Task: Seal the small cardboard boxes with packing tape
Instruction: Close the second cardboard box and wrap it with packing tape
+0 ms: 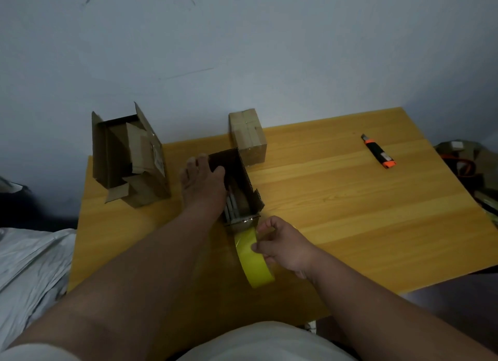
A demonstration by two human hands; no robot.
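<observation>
A small open cardboard box (246,184) lies mid-table with pale stick-like items inside. My left hand (202,181) rests on its left side, fingers spread and the thumb over the box's edge. At the box's near end my right hand (280,248) grips a yellow roll of packing tape (253,258), standing on edge, with a clear strip running up onto the box's near flap. A sealed small box (249,137) stands behind, against the wall.
A larger open carton (129,155) holding smaller boxes sits at the table's left rear. An orange and black utility knife (378,151) lies far right on the yellow wooden table (350,212). Clutter lies beyond the right edge, pale bedding at left.
</observation>
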